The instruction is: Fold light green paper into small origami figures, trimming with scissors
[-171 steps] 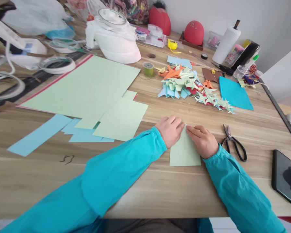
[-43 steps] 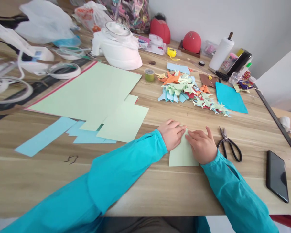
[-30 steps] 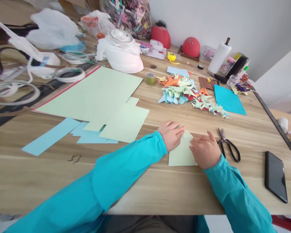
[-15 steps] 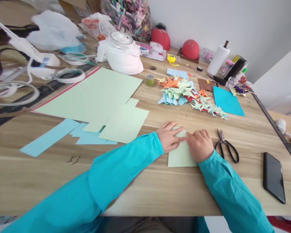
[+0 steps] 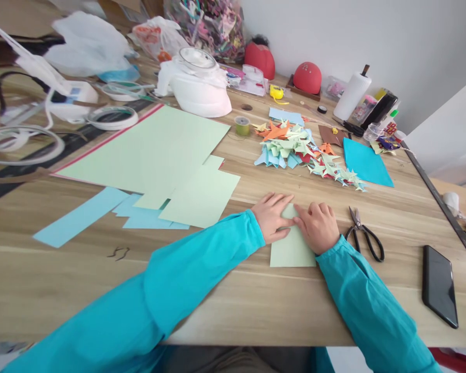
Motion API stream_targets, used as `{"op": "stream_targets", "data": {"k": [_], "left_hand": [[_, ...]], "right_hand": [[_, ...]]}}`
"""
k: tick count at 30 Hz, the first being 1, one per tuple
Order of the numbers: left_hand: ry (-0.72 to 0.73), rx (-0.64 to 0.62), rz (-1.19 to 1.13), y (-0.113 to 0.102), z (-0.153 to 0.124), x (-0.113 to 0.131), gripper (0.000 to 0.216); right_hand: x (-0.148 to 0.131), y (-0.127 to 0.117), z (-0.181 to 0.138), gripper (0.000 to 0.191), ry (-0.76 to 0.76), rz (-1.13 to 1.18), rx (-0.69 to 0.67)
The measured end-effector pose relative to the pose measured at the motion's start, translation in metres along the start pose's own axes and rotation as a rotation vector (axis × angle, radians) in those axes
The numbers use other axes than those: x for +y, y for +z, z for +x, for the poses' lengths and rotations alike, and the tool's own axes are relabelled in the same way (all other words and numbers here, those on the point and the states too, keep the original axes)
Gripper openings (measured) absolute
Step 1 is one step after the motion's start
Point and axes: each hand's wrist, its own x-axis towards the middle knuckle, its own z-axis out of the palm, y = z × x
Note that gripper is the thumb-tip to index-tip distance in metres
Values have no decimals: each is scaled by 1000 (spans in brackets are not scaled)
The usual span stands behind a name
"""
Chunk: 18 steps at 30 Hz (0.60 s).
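Note:
A sheet of light green paper point(image 5: 293, 251) lies flat on the table in front of me. My left hand point(image 5: 272, 216) rests on its upper left part, fingers stretched out and spread. From the other side, my right hand point(image 5: 318, 225) presses on the paper's upper right part. Its fingers are curled in, with the thumb and forefinger at the sheet near my left fingertips. The hands cover much of the sheet's top and right edge. Just right of my right hand lie scissors point(image 5: 362, 230) with black handles, blades pointing away.
Large green sheets point(image 5: 151, 150) and blue paper strips point(image 5: 81, 216) lie to the left. Folded paper stars point(image 5: 291, 142) are heaped behind my hands, near a spool of green thread point(image 5: 242, 126). A phone point(image 5: 439, 286) lies at the right. A blue-green sheet point(image 5: 367, 161) is further back.
My right thumb and forefinger have shifted slightly left and up along the paper's top. The left fingers have moved a little closer together. The camera view has shifted slightly.

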Motion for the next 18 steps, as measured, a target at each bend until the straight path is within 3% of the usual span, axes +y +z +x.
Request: {"op": "stream_targets", "data": {"k": [18], "left_hand": [[43, -19, -2, -1, -1, -4, 29]], "right_hand": [[2, 4, -6, 35, -1, 80, 44]]}}
